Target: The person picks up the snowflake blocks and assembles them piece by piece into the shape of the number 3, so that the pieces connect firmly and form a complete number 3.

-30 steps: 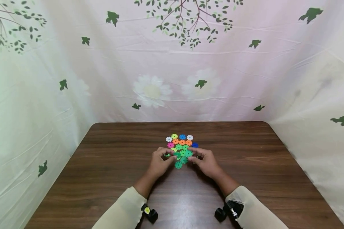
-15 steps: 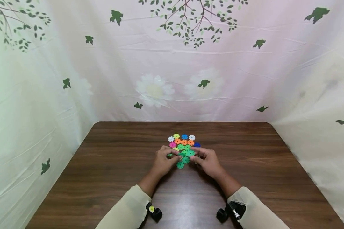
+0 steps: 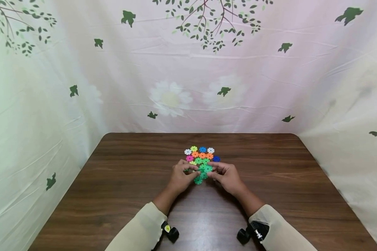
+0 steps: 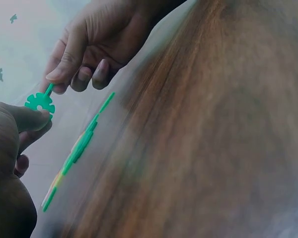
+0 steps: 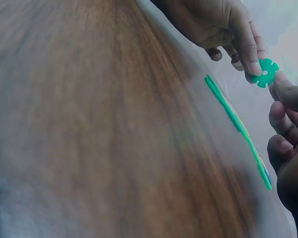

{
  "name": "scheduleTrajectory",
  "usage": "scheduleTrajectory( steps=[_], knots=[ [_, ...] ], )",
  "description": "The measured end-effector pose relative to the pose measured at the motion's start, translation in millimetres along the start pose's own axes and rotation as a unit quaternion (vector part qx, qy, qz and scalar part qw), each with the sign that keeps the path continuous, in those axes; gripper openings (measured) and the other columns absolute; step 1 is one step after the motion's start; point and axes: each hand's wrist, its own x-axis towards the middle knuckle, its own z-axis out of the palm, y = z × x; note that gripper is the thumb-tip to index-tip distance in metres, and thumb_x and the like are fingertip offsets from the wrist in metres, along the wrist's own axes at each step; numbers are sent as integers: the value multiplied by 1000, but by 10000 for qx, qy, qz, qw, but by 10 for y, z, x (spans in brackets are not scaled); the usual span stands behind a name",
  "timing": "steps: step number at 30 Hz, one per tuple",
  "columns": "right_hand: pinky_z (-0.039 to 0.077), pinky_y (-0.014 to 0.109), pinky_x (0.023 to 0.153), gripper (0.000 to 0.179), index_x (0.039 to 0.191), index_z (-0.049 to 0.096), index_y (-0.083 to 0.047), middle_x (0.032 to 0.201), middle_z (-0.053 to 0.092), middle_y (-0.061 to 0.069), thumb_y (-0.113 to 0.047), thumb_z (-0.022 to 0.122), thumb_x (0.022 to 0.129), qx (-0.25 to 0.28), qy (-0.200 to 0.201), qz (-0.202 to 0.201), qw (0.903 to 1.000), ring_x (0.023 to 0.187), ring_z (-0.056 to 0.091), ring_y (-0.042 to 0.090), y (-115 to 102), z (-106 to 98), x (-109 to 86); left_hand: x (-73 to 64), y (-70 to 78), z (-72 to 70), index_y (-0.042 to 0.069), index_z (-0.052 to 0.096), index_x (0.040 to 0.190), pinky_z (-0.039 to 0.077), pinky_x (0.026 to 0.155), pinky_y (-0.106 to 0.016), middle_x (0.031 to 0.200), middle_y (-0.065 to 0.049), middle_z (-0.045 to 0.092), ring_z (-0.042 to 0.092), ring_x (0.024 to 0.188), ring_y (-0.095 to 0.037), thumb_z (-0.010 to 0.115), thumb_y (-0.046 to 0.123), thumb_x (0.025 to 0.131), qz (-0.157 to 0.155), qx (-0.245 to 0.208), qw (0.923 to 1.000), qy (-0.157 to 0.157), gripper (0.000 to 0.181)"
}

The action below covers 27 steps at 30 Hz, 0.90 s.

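White printed cloth (image 3: 176,62) hung well beyond the fingers (image 3: 219,165), perhaps to screen off the surroundings. Brown desk (image 3: 125,209) beneath, probably useful as a flat, steady base. Left hand (image 3: 180,177) and right hand (image 3: 229,177) facing each other, fingers pinching on both sides, likely for equal control. Below and beyond the fingers, flat on the desk: green discs (image 3: 196,181) nearest, then orange discs (image 3: 202,155), with white discs (image 3: 211,150), yellow discs (image 3: 193,148) and blue discs (image 3: 202,149) farther; bunched, seemingly for easy reach. Between the fingers, above the rest: left disc (image 4: 37,101), green, pinched in the left hand, face-on in the left wrist view; right disc (image 4: 48,89), also green, pinched in the right hand, edge-on there. Held at the rims, presumably to bare the notches. Too small to tell whether joined.
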Motion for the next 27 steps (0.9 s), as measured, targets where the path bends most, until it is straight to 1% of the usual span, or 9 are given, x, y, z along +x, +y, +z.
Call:
scheduleTrajectory(
  steps=[4,7,10,13,15,16,20,23,27],
  knots=[
    [54,27,57,37,132,73,10,87,73,15,1,80,96,47,63,67,9999,67,64,12,-2,10,-6,-11,6,9,5,86,97,49,72,-21,99,-11,65,63,88,-28,89,8,91,39,-32,10000,-25,7],
    [55,27,57,35,129,74,10,86,74,16,1,80,96,113,88,38,9999,67,64,12,-12,17,-12,-13,5,13,3,86,96,50,72,-21,97,-12,65,63,87,-31,89,5,90,197,-65,9998,-2,6],
    [55,27,57,33,127,76,10,87,74,20,2,81,95,192,87,-52,9998,66,65,11,-14,23,-16,-11,10,16,2,87,96,50,71,-20,94,-12,66,62,87,-31,89,4,90,371,-59,9993,18,7],
    [56,27,58,32,125,76,10,89,75,26,4,81,94,227,62,-109,9997,65,65,10,-12,33,-16,-10,23,17,1,87,96,48,71,-21,89,-12,66,60,84,-28,89,2,89,516,-8,9987,31,8],
    [57,26,58,32,125,76,10,90,75,28,4,81,93,224,44,-126,9997,65,66,9,-12,39,-16,-14,26,21,2,88,96,46,75,-23,87,-10,66,58,82,-25,90,1,88,587,76,9982,57,8],
    [57,26,59,32,124,76,10,90,76,29,5,82,93,222,34,-132,9997,65,66,9,-12,43,-16,-17,29,22,3,88,95,45,79,-26,86,-11,66,57,82,-25,90,1,87,634,145,9979,72,8],
    [58,27,59,33,125,75,12,91,76,29,6,81,93,213,16,-186,9996,65,66,9,-17,48,-13,-28,28,31,3,86,95,36,94,-38,89,-17,65,58,85,-29,89,3,88,755,307,9965,159,7],
    [57,27,58,35,127,74,12,90,74,28,6,81,94,213,1,-228,9995,65,65,9,-7,48,-10,-27,30,32,4,84,95,32,97,-44,90,-20,66,59,91,-34,88,4,89,783,303,9963,194,7],
    [55,27,58,38,132,70,13,90,72,26,5,78,96,261,-19,-272,9993,68,64,8,12,41,-14,-20,14,29,7,83,97,33,99,-46,90,-15,73,60,99,-31,87,4,90,868,317,9956,154,9]
  ],
)
